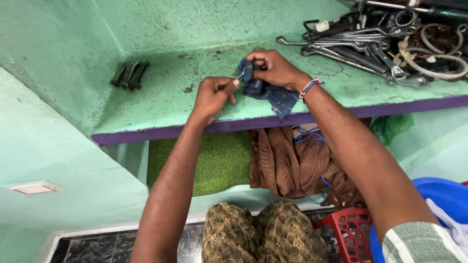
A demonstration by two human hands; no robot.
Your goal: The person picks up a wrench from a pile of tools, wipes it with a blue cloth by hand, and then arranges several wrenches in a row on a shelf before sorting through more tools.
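The left hand (213, 95) pinches a thin metal piece (240, 76); the right hand (274, 67) is clamped on a blue checked cloth (270, 92) wrapped around its tip, above the green shelf (161, 104). Risk: the small piece may slip from the pinch and drop off the shelf's edge.

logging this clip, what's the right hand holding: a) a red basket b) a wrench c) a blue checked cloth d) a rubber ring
c: the right hand grips a blue checked cloth over the green shelf, while the left hand holds a thin metal piece against it; the wrenches lie untouched further along the shelf.
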